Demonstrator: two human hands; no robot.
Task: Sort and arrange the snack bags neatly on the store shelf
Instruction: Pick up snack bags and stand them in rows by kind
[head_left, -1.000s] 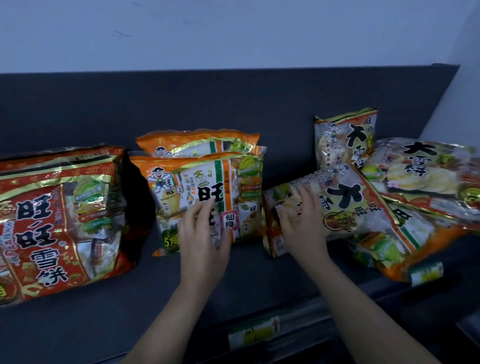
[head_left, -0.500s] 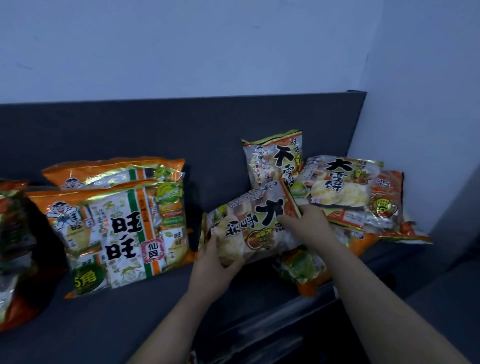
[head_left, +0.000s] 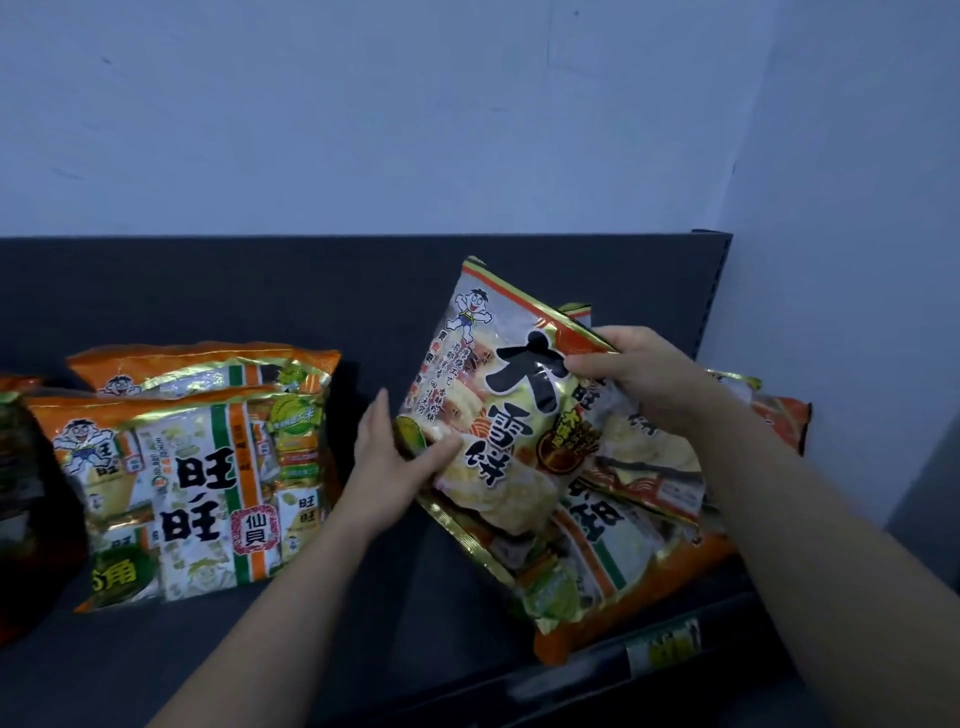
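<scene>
Head cam: both hands are clamped on one rice cracker bag (head_left: 498, 415), held tilted above the dark shelf (head_left: 363, 623). The left hand (head_left: 387, 467) pinches its lower left edge, thumb on the front; the right hand (head_left: 639, 374) grips the upper right edge. Under and behind the right hand there's a messy pile of bags (head_left: 623, 545) lying flat. Off past the left hand, two orange bags (head_left: 197, 488) stand one behind the other.

left hand (head_left: 387, 462): gripping, thumb on top | right hand (head_left: 641, 371): fingers pinched, arm extended
</scene>
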